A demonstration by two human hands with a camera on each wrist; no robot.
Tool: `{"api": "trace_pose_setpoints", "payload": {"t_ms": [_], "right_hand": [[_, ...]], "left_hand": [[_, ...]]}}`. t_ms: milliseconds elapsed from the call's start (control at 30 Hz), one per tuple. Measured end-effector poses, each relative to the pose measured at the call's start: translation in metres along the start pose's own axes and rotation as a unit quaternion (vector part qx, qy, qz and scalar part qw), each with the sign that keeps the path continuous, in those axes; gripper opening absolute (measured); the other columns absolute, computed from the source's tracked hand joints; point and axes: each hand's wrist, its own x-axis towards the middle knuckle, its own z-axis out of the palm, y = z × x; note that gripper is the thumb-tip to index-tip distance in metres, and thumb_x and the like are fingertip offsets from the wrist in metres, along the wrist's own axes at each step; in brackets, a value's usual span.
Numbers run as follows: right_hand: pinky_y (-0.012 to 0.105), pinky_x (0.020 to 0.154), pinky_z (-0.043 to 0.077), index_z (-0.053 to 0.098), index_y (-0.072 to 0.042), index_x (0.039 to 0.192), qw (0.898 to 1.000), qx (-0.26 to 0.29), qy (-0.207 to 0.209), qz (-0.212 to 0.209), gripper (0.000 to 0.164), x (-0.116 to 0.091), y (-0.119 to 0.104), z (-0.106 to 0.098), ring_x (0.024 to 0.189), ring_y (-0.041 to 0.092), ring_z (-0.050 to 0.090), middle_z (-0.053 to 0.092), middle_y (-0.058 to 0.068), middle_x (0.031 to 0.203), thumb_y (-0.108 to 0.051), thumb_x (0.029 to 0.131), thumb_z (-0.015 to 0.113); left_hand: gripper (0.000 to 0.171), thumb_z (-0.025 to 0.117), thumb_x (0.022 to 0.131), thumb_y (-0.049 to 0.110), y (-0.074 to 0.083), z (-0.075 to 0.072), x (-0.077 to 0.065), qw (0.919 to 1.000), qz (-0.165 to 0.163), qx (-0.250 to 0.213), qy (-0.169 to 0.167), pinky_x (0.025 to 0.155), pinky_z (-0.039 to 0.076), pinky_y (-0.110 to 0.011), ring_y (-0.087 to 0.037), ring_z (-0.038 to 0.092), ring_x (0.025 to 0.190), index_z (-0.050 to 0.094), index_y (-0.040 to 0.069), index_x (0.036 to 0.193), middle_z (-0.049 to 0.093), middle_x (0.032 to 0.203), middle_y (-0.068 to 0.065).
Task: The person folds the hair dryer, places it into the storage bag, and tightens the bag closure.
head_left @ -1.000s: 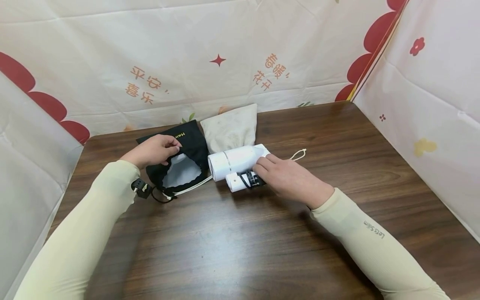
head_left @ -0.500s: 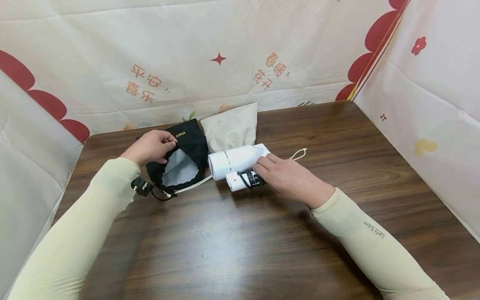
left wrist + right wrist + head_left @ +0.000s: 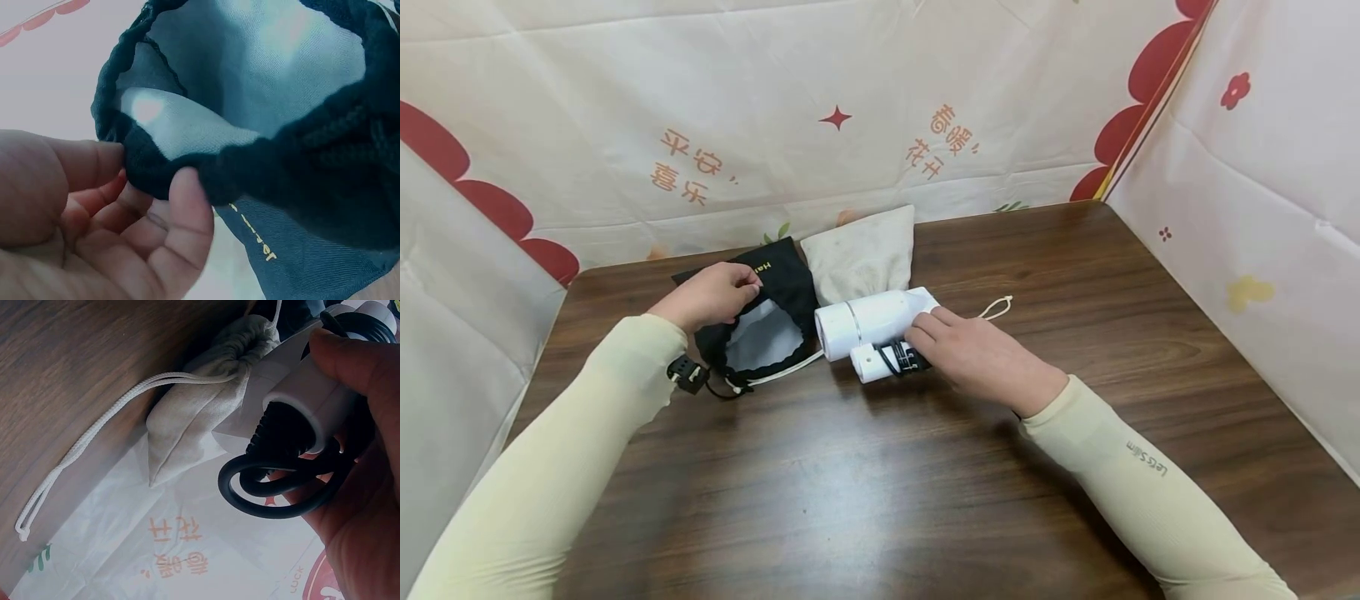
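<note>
My left hand [image 3: 711,296] pinches the rim of a black drawstring bag [image 3: 795,279] with yellow lettering. The bag's mouth gapes, and the left wrist view shows its grey lining [image 3: 275,69]. My right hand [image 3: 966,346] grips a white hair dryer [image 3: 877,319] by its folded handle [image 3: 315,394]. Black cord [image 3: 281,509] is wound about the handle and loops out at its end. The dryer's barrel lies sideways, its wide end toward the bag's opening. In the head view my right hand hides part of the handle.
Behind the dryer lies a cream cloth drawstring pouch [image 3: 865,258], its white cord [image 3: 997,308] trailing out to the right. All rests on a brown wooden table [image 3: 820,500]. White printed sheets [image 3: 775,100] hang along the back and sides.
My left hand shifts slightly at the bag's rim, and the opening's shape alters a little. The right hand and hair dryer stay in place.
</note>
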Motion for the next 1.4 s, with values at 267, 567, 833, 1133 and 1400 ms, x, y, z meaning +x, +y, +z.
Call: {"api": "trace_pose_setpoints", "payload": {"t_ms": [267, 567, 833, 1133, 1400], "right_hand": [[0.035, 0.071, 0.051, 0.056, -0.002, 0.11, 1.0, 0.0, 0.006, 0.001, 0.029, 0.002, -0.002, -0.001, 0.092, 0.025, 0.052, 0.054, 0.008, 0.102, 0.008, 0.083, 0.056], [0.035, 0.065, 0.053, 0.056, -0.002, 0.106, 1.0, -0.007, 0.001, 0.006, 0.024, 0.009, -0.013, -0.002, 0.087, 0.024, 0.054, 0.054, 0.008, 0.099, 0.003, 0.083, 0.061], [0.035, 0.061, 0.05, 0.056, -0.004, 0.102, 0.999, -0.032, 0.01, -0.006, 0.021, 0.023, -0.033, 0.0, 0.083, 0.024, 0.052, 0.053, 0.006, 0.096, 0.003, 0.083, 0.059], [0.03, 0.047, 0.042, 0.058, -0.004, 0.099, 0.997, -0.073, 0.032, -0.015, 0.016, 0.042, -0.056, 0.004, 0.077, 0.023, 0.049, 0.051, 0.006, 0.091, 0.002, 0.084, 0.057], [0.029, 0.045, 0.038, 0.061, -0.005, 0.096, 0.995, -0.076, 0.058, -0.004, 0.011, 0.055, -0.073, 0.01, 0.074, 0.022, 0.049, 0.052, 0.007, 0.087, -0.001, 0.088, 0.055]], "left_hand": [[0.029, 0.041, 0.107, 0.018, 0.004, -0.009, 0.009, 0.9981, -0.01, 0.0, -0.061, 0.085, 0.051, -0.045, -0.029, 0.052, 0.108, 0.058, 0.001, 0.122, 0.052, 0.119, -0.016], [0.029, 0.043, 0.106, 0.017, 0.0, -0.01, 0.015, 0.9973, -0.016, -0.011, -0.071, 0.081, 0.054, -0.042, -0.027, 0.05, 0.107, 0.059, -0.001, 0.124, 0.051, 0.121, -0.016], [0.03, 0.042, 0.107, 0.019, 0.0, -0.008, 0.015, 0.9973, -0.016, -0.02, -0.069, 0.086, 0.052, -0.045, -0.026, 0.051, 0.104, 0.058, 0.0, 0.126, 0.052, 0.105, -0.012], [0.033, 0.041, 0.107, 0.019, 0.001, -0.008, 0.013, 0.997, -0.022, -0.031, -0.067, 0.09, 0.052, -0.048, -0.029, 0.051, 0.114, 0.055, -0.001, 0.13, 0.05, 0.129, -0.019], [0.032, 0.042, 0.107, 0.019, 0.0, -0.006, 0.012, 0.9974, -0.016, -0.03, -0.063, 0.091, 0.051, -0.048, -0.033, 0.047, 0.125, 0.055, -0.001, 0.128, 0.045, 0.141, -0.021]]}}
